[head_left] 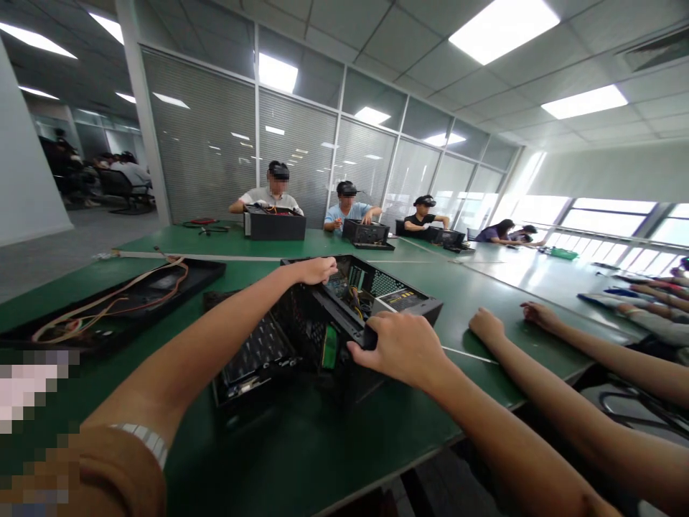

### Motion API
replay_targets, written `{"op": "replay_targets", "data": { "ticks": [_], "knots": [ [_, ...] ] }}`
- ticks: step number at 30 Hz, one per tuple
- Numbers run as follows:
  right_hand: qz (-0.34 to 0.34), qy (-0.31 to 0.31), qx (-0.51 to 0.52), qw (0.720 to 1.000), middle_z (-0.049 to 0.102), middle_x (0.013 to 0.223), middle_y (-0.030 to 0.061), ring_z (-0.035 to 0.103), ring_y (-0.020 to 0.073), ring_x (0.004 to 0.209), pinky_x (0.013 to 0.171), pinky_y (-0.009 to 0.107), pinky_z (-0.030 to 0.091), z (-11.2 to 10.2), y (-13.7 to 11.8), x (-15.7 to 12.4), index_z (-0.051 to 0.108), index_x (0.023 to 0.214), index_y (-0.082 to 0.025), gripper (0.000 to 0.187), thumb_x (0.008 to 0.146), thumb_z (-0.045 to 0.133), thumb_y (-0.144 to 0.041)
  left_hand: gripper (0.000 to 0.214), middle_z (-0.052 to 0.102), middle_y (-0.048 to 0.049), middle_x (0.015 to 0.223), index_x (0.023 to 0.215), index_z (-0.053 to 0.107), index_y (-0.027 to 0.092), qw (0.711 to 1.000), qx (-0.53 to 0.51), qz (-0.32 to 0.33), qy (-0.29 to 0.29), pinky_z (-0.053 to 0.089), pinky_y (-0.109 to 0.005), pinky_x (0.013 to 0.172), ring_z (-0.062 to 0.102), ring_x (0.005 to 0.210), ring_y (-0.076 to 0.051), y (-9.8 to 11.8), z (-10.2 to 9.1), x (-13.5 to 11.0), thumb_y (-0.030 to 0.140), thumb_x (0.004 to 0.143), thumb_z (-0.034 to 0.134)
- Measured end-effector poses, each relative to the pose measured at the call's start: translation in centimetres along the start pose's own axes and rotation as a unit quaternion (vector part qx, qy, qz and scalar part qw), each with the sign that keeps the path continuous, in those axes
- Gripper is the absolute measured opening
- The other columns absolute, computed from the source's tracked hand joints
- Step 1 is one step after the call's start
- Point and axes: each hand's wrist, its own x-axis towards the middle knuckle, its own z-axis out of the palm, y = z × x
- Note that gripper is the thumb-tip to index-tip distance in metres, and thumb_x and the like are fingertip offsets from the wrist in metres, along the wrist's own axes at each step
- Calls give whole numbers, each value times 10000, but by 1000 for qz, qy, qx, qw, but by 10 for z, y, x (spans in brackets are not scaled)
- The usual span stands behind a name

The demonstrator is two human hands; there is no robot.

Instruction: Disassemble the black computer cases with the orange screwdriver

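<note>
A black computer case point(369, 380) lies opened on the green table, with its inside facing up. My left hand point(319, 271) is closed over its far left upper edge. On the near upper edge my right hand point(403, 346) grips with the thumb on this side; its other fingers are partly hidden. Inside the case I see a bundle of cables point(355, 303) and a power supply point(395, 300) with a dark label. A green patch point(329, 348) shows at the case's near left side. Left of the case lies a black perforated panel point(258, 348).
A long black panel point(123, 294) with loose wires lies at the left. Another person's two hands point(487, 324) rest on the table to my right. Across the table point(237, 248), several people work at other computer cases point(277, 226).
</note>
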Motion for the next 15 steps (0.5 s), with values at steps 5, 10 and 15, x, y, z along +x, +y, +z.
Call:
{"op": "replay_targets", "data": {
  "ticks": [5, 10, 15],
  "knots": [
    [-71, -1, 61, 996, 591, 1131, 34, 591, 209, 935, 730, 302, 452, 26, 64, 19, 566, 1122, -283, 491, 766, 407, -582, 211, 607, -27, 612, 866, 461, 149, 996, 16, -81, 33, 370, -233, 580, 555, 575, -140, -8, -12, -16, 314, 860, 330],
    [-62, 21, 92, 994, 469, 1285, 6, 540, 192, 1047, 851, 290, 427, 69, 99, 63, 488, 1212, -308, 475, 791, 449, -523, 208, 639, -95, 687, 865, 478, 119, 973, 52, -214, 67, 385, -251, 614, 595, 636, -177, -19, -15, -33, 286, 855, 355],
    [16, 28, 126, 991, 572, 1167, 34, 548, 203, 1037, 828, 286, 421, 103, 76, 114, 427, 1256, -316, 512, 817, 356, -568, 197, 643, -97, 714, 935, 451, 110, 942, 54, -279, 179, 396, -244, 652, 603, 667, -166, -33, -29, -51, 262, 871, 342]
  ]
}}
